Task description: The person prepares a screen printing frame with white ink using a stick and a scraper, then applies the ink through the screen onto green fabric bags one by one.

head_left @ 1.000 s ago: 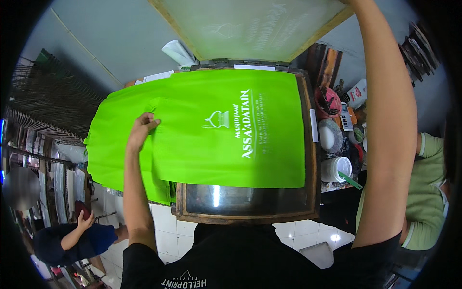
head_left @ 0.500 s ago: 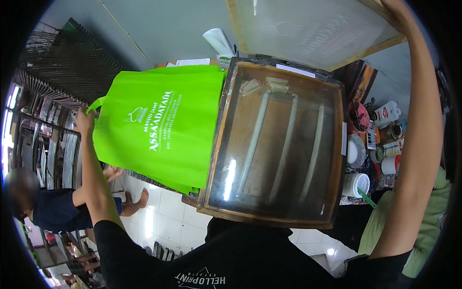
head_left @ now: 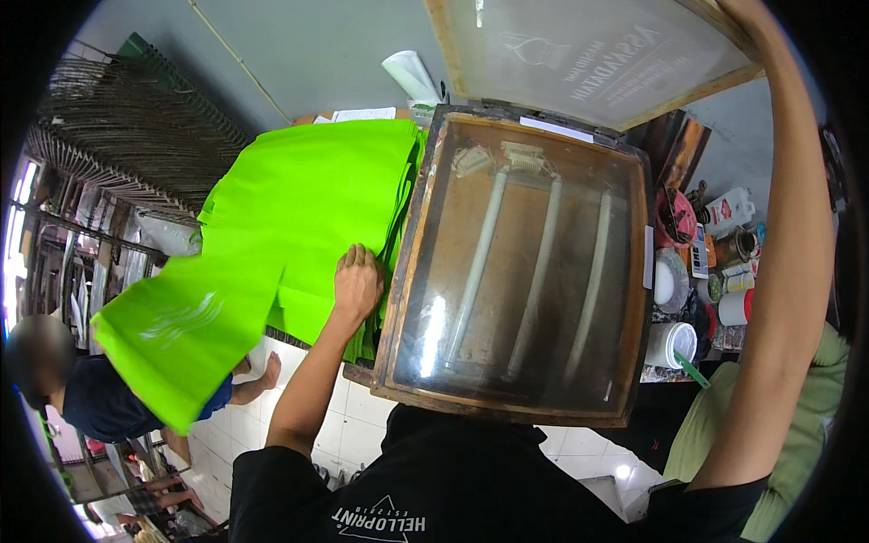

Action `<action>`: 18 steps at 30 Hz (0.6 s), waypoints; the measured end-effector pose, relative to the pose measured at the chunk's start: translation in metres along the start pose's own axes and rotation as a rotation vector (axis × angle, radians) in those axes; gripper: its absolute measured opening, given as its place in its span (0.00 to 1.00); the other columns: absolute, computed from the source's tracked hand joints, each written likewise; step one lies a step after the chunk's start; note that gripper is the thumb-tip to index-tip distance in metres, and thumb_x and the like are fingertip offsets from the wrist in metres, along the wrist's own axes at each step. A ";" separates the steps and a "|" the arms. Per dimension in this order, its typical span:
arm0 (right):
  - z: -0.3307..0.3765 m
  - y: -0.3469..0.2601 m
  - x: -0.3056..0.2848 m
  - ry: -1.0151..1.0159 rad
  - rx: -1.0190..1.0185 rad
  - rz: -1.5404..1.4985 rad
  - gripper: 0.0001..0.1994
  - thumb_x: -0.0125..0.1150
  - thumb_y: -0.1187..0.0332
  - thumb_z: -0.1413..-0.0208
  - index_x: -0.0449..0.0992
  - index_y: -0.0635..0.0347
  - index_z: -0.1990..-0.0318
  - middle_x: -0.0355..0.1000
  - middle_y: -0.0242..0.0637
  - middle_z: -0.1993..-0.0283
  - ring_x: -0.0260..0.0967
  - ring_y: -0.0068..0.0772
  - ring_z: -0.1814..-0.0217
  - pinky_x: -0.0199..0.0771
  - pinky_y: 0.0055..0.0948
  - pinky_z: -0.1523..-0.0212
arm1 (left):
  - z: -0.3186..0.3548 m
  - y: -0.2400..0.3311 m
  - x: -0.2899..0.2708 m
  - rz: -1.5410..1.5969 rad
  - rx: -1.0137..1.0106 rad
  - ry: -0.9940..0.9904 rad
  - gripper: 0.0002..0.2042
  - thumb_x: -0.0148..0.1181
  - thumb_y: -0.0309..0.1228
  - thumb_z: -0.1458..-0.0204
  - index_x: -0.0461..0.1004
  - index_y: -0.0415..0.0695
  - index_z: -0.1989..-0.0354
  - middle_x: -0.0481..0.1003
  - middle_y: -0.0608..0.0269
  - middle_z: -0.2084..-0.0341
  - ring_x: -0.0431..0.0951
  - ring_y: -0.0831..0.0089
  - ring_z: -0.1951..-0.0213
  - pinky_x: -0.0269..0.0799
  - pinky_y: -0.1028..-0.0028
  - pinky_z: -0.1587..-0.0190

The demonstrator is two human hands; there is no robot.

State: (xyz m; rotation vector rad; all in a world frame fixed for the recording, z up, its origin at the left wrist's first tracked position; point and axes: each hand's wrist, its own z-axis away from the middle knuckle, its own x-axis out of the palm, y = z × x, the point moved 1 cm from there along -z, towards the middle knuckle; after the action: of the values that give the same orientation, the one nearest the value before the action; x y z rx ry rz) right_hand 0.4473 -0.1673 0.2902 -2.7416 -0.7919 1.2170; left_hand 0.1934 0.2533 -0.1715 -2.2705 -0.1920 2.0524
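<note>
A pile of bright green fabric bags (head_left: 308,172) lies left of the glass-topped box. My left hand (head_left: 359,282) is on the top bag near its right-hand edge, fingers curled together against the fabric. My right hand (head_left: 744,16), cut off by the upper rim, grips the wooden frame of a raised printing screen (head_left: 588,54); its fingers are mostly hidden. A green bag with a white print (head_left: 181,326) hangs off the pile's left side, in front of a co-worker, whose grip on it is hidden.
The wooden box with a glass top (head_left: 534,290) holds three tubes. To its right stand a white tub (head_left: 670,346), a pink bowl (head_left: 674,217) and several containers. Wire racks (head_left: 127,136) stand at the left, near the co-worker (head_left: 81,389). Someone in green (head_left: 797,407) is at the right.
The printed bag has moved off the pile, down and left toward the co-worker. My left hand has let go of it and come right onto the pile. My right arm stays raised at the screen.
</note>
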 end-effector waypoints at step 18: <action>-0.001 0.001 0.001 -0.102 0.091 0.002 0.27 0.69 0.46 0.47 0.85 0.68 0.60 0.81 0.56 0.65 0.78 0.49 0.65 0.76 0.45 0.57 | -0.002 0.150 -0.077 0.393 0.600 -0.141 0.38 0.44 0.59 0.35 0.55 0.44 0.25 0.46 0.49 0.23 0.39 0.52 0.22 0.28 0.42 0.24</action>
State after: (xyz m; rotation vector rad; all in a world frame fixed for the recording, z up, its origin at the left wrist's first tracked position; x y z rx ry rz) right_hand 0.4486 -0.1679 0.2899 -2.6273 -0.7228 1.3668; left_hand 0.1940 0.0943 -0.1158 -1.8881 0.8111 2.0497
